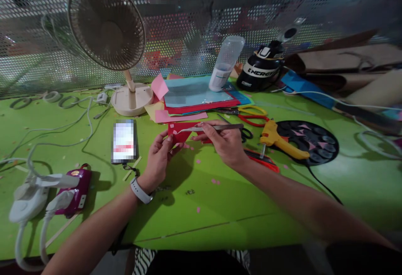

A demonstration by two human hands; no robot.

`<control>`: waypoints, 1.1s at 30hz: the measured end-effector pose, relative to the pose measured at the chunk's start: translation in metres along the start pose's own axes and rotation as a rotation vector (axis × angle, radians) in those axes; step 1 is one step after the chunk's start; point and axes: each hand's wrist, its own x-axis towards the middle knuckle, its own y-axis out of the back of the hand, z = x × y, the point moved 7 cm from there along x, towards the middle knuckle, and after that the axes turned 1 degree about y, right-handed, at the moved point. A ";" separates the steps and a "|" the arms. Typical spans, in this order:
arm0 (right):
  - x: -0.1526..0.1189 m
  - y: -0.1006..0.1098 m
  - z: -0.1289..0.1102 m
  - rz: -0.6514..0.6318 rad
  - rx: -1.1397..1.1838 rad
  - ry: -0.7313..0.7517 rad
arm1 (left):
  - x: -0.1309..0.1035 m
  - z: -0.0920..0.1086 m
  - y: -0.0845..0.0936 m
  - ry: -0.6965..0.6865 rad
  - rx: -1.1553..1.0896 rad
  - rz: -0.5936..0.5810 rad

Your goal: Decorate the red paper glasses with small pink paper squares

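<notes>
A green table [238, 208] spreads beneath the red paper [180, 136], which is held up between the hands. Beyond it, to the left, stands a beige fan [106, 25]; directly beyond lie stacked coloured sheets [188, 92], bearing a clear bottle [224, 67]. Well to its right are a round black tray [314, 141] and a yellow glue gun [279, 141]. At its near right, the right hand [228, 145] grips metal tweezers [220, 127], their tips over the paper; whether they pinch anything, I cannot tell. At its near left, the left hand [158, 159] clasps its edge between thumb and fingers. A phone [123, 141] lies left of it; pink bits [198, 210] lie nearer the person.
</notes>
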 end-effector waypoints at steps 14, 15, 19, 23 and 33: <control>-0.002 0.000 0.001 -0.006 -0.004 -0.008 | -0.003 0.000 -0.006 0.012 -0.056 -0.037; -0.002 0.000 0.001 -0.011 -0.007 -0.014 | -0.003 0.000 -0.005 0.015 -0.049 -0.037; -0.003 -0.002 0.001 -0.016 0.009 -0.027 | -0.002 -0.001 -0.004 0.021 -0.014 -0.021; -0.003 -0.003 0.001 -0.007 0.046 -0.019 | -0.002 -0.001 -0.003 0.023 0.014 -0.005; -0.002 0.000 0.003 -0.005 0.049 0.018 | -0.003 0.002 -0.005 0.014 0.054 0.018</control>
